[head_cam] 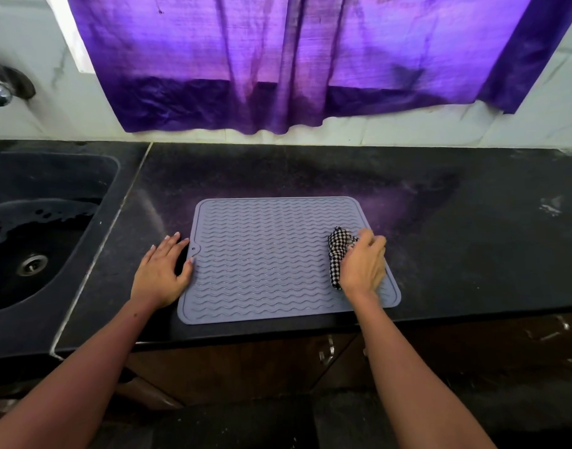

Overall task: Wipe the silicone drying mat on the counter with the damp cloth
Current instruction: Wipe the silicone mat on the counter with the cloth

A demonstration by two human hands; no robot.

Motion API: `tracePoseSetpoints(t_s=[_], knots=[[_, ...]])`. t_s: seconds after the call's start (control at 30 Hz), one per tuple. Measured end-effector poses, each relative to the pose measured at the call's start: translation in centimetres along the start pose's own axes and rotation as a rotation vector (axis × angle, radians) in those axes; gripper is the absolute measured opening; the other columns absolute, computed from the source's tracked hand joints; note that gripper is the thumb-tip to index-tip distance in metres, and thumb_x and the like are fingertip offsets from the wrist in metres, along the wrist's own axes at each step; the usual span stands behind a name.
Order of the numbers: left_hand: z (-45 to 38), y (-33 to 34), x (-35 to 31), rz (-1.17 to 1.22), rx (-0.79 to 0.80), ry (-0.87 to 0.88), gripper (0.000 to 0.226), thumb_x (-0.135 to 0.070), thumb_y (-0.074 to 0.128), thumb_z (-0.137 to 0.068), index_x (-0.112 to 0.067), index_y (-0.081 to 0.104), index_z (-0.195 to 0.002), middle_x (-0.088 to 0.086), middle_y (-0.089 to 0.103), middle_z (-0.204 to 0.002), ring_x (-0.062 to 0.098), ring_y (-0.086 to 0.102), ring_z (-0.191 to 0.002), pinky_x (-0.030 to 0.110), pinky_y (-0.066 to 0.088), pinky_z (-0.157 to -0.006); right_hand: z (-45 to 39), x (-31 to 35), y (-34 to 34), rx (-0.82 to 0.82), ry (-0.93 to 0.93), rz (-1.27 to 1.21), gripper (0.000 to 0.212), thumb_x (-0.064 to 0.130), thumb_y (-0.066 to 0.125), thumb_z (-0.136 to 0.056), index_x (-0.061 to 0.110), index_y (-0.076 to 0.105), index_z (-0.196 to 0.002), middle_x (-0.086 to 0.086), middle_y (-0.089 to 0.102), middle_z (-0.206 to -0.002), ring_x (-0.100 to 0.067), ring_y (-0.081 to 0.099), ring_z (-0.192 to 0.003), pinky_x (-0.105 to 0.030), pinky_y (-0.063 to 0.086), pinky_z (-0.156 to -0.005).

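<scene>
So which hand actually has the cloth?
The right hand, bunched around the black-and-white checked cloth on the grey mat. The left hand lies flat at the mat's left edge, empty.

Both bare forearms extend forward from the lower frame edge: the left hand [163, 270] lies flat, palm down, fingers spread and slightly splayed, while the right hand [364, 265] is curled, knuckles up, its fingers closed around a bunched black-and-white checked cloth [338, 251].
</scene>
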State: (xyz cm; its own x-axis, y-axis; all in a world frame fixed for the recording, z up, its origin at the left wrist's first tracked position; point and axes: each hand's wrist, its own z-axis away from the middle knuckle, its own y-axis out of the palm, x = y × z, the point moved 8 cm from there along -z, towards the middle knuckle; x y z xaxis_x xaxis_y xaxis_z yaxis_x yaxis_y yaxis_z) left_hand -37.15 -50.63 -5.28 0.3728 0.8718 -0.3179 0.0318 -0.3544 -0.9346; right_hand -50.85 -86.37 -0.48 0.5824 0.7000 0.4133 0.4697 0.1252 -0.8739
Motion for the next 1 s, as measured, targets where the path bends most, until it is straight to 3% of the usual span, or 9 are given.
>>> tracePoseSetpoints(t_s=[0.17, 0.33, 0.4, 0.5, 0.6, 0.7, 0.8, 0.9, 1.0], knots=[[0.0, 0.0, 0.0, 0.01, -0.008, -0.004, 0.081, -0.062, 0.015, -0.08, -0.015, 0.043, -0.14, 0.007, 0.035, -0.151, 0.021, 0.026, -0.142, 0.04, 0.014, -0.118, -0.5, 2.3, 1.0, 0.135, -0.221, 0.172, 0.03, -0.002, 0.046, -0.087, 0.005, 0.049, -0.115, -0.015, 0.052, -0.118, -0.028, 0.05, -0.104, -0.035, 0.042, -0.081], [-0.1, 0.1, 0.1, -0.006, -0.003, 0.002, 0.081, -0.062, 0.015, -0.08, -0.015, 0.042, -0.14, 0.007, 0.034, -0.151, 0.021, 0.026, -0.142, 0.039, 0.014, -0.117, 0.9, 3.2, 1.7, 0.194, -0.125, 0.217, 0.051, 0.039, 0.044, -0.093, -0.004, 0.047, -0.121, -0.021, 0.056, -0.121, -0.033, 0.05, -0.114, -0.042, 0.043, -0.092], [-0.1, 0.1, 0.1, -0.007, -0.005, 0.003, 0.081, -0.062, 0.015, -0.08, -0.015, 0.042, -0.14, 0.007, 0.034, -0.151, 0.021, 0.027, -0.142, 0.039, 0.014, -0.117, 1.8, 2.9, 2.1, 0.199, -0.11, 0.211, 0.061, 0.043, 0.052, -0.09, -0.002, 0.04, -0.129, -0.019, 0.052, -0.128, -0.031, 0.046, -0.12, -0.04, 0.04, -0.097], [-0.1, 0.1, 0.1, -0.005, -0.003, 0.001, 0.08, -0.062, 0.015, -0.081, -0.015, 0.042, -0.14, 0.007, 0.034, -0.151, 0.021, 0.026, -0.142, 0.039, 0.014, -0.117, 2.6, 2.0, 2.1, 0.194, -0.081, 0.051, 0.063, 0.028, 0.058, -0.09, 0.002, 0.031, -0.14, -0.014, 0.047, -0.137, -0.027, 0.042, -0.127, -0.036, 0.039, -0.103], [-0.1, 0.2, 0.1, -0.003, -0.004, 0.002, 0.077, -0.059, 0.018, -0.082, -0.014, 0.042, -0.14, 0.007, 0.034, -0.152, 0.02, 0.026, -0.143, 0.039, 0.014, -0.117, 1.2, 0.1, -0.1, 0.143, 0.092, -0.22, 0.041, 0.014, 0.054, -0.091, 0.008, 0.049, -0.131, -0.013, 0.061, -0.121, -0.027, 0.057, -0.11, -0.028, 0.044, -0.082], [-0.1, 0.3, 0.2, -0.003, -0.005, 0.002, 0.073, -0.055, 0.021, -0.084, -0.014, 0.042, -0.14, 0.006, 0.034, -0.152, 0.02, 0.025, -0.143, 0.039, 0.013, -0.117, -1.1, -2.1, -3.1, 0.014, 0.258, -0.378, 0.034, 0.012, 0.051, -0.093, 0.009, 0.055, -0.126, -0.019, 0.064, -0.117, -0.034, 0.058, -0.108, -0.033, 0.046, -0.085], [-0.2, 0.5, 0.4, -0.009, 0.001, 0.004, 0.07, -0.054, 0.023, -0.085, -0.015, 0.042, -0.141, 0.006, 0.034, -0.152, 0.02, 0.024, -0.143, 0.04, 0.013, -0.118, -1.6, -0.7, -4.4, -0.06, 0.039, -0.181, 0.041, 0.005, 0.053, -0.089, 0.007, 0.048, -0.13, -0.018, 0.06, -0.122, -0.036, 0.057, -0.11, -0.041, 0.048, -0.088], [-0.3, 0.6, 0.5, -0.011, 0.001, 0.004, 0.074, -0.057, 0.02, -0.084, -0.015, 0.041, -0.141, 0.006, 0.034, -0.152, 0.02, 0.025, -0.143, 0.04, 0.013, -0.117, -0.2, 0.1, -0.3, 0.124, -0.119, -0.004, 0.049, 0.007, 0.054, -0.089, 0.004, 0.036, -0.134, -0.018, 0.049, -0.134, -0.033, 0.05, -0.12, -0.039, 0.043, -0.096], [-0.3, 0.7, 0.5, -0.017, 0.0, 0.001, 0.074, -0.057, 0.02, -0.084, -0.015, 0.041, -0.141, 0.006, 0.034, -0.152, 0.02, 0.024, -0.143, 0.04, 0.013, -0.118, 1.5, -0.5, 3.3, 0.243, -0.179, 0.107, 0.057, 0.023, 0.036, -0.099, 0.005, 0.014, -0.148, -0.016, 0.024, -0.154, -0.025, 0.023, -0.142, -0.033, 0.016, -0.116]])
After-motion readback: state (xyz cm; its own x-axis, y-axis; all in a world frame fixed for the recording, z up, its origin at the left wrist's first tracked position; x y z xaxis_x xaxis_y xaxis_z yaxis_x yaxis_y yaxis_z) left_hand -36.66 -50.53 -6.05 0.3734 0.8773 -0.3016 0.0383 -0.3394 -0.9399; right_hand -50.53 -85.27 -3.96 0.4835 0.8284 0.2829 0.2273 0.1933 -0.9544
